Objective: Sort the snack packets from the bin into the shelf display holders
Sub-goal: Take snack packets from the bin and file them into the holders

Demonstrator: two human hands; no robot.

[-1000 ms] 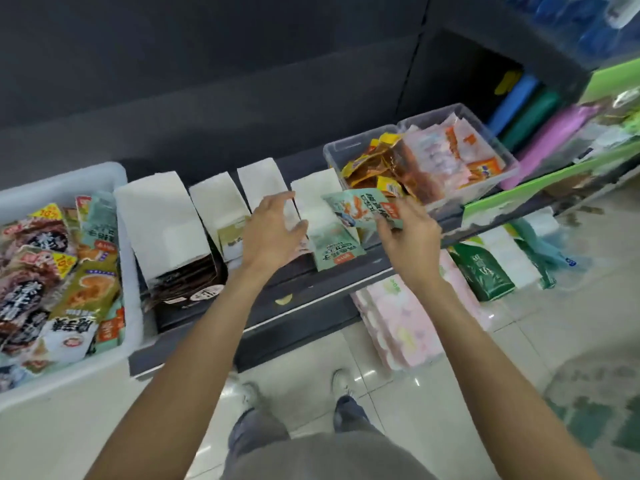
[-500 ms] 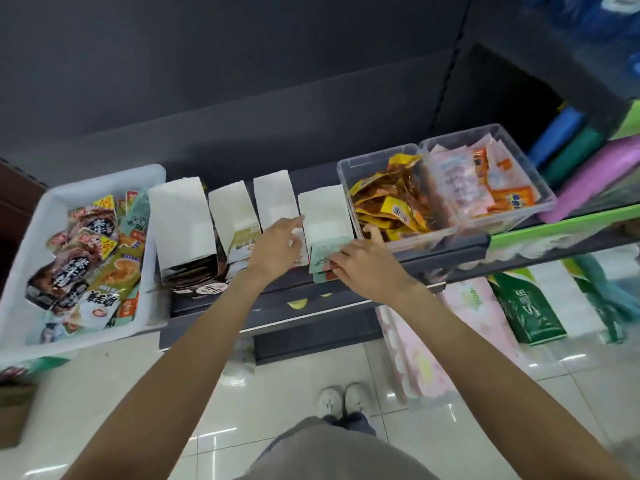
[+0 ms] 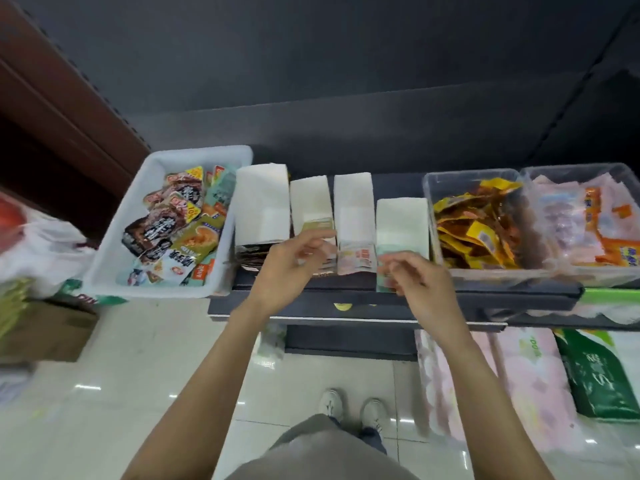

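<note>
Both hands, left hand (image 3: 289, 268) and right hand (image 3: 420, 282), hover mid-frame with fingers loosely spread, holding nothing, before the white cardboard display holders (image 3: 401, 221); glossy foil snack packets (image 3: 173, 233) in the white plastic bin (image 3: 114, 251), left of centre, look light, floppy, slippery, so pinch a sealed edge.

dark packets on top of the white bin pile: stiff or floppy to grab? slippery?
Dark packets look like thin, glossy film pouches, so probably floppy, light and somewhat slippery. They lie loosely overlapped in the white bin, so lifting one may drag its neighbours.
</note>
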